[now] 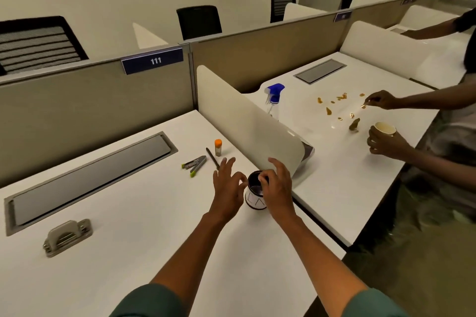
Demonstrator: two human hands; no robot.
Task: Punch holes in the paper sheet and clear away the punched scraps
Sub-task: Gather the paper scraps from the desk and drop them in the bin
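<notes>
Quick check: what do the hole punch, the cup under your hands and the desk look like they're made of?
Hole punch: looks like grey plastic over metal; matte cover, shinier parts beneath. Cup: probably paper or plastic; white wall with dark rim, partly hidden by the hands, so unsure. Desk: smooth white laminate, it seems; faint sheen, no grain.

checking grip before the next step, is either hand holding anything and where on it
The right hand pinches the cup at its rim. The left hand hovers beside it, holding nothing.
</notes>
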